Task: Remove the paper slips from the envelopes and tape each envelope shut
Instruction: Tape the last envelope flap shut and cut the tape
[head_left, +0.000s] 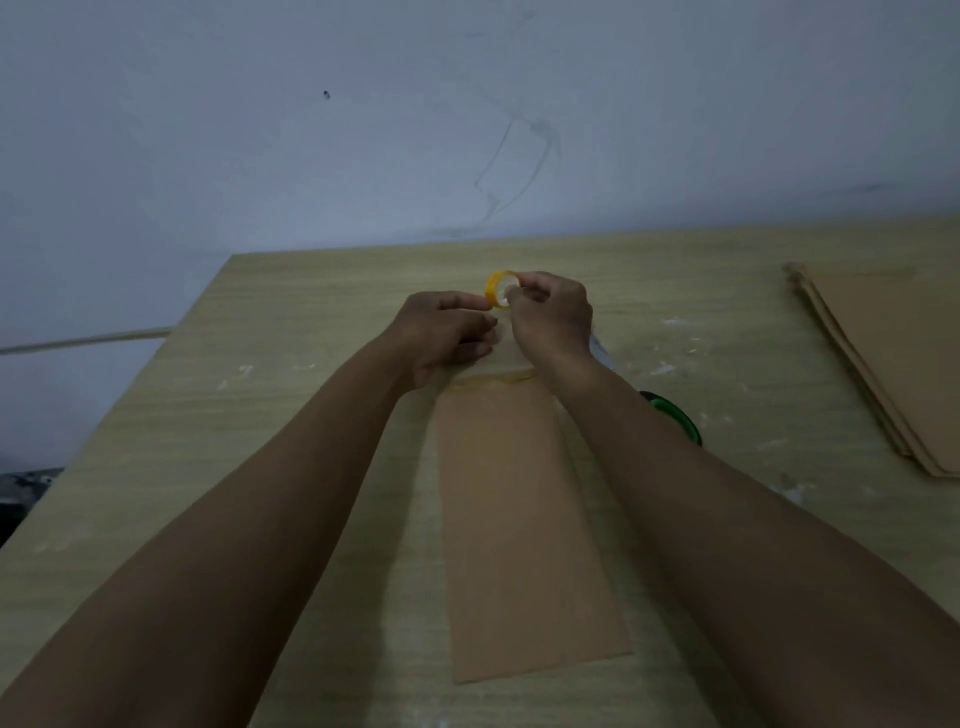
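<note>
A long brown envelope (519, 519) lies flat on the wooden table (260, 415), its far end between my wrists, where a yellowish strip of tape crosses it. My right hand (550, 317) grips a small yellow tape roll (500, 289) above the table beyond the envelope. My left hand (447, 332) is close beside it, thumb and fingertips pinching at the roll's edge, apparently on the tape end. No paper slip is visible.
A stack of brown envelopes (893, 374) lies at the table's right edge. A green round object (675, 418) shows partly behind my right forearm. Whitish tape residue marks the tabletop. A white wall stands behind; the table's left edge drops off.
</note>
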